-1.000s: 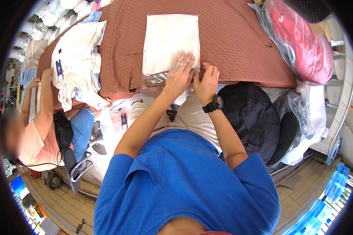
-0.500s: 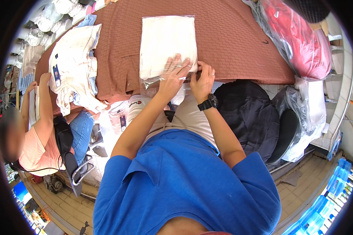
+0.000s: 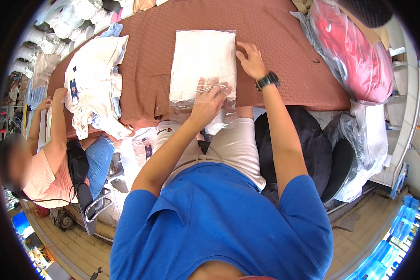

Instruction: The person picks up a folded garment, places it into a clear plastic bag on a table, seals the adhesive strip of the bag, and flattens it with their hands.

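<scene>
A folded white garment (image 3: 204, 60) lies in a clear plastic bag (image 3: 177, 108) on the cloth-covered table before me. The bag's loose end hangs past the table's near edge, above my lap. My left hand (image 3: 209, 100) rests on the lower part of the bag with its fingers stretched out. Beside the bag's upper right edge is my right hand (image 3: 253, 59), thumb and fingers apart and holding nothing. A black watch (image 3: 267, 80) is on that wrist.
A brown cloth (image 3: 147, 56) covers the table. Cream garments (image 3: 95, 70) lie at the left, near a seated co-worker (image 3: 49, 172). Red items in clear plastic (image 3: 352, 51) sit at the far right. A large black bag (image 3: 289, 149) stands right of my legs.
My right hand has moved up from the bag's lower right corner to beside its upper right edge. My left hand stays on the lower part. More of the bag's loose end shows.
</scene>
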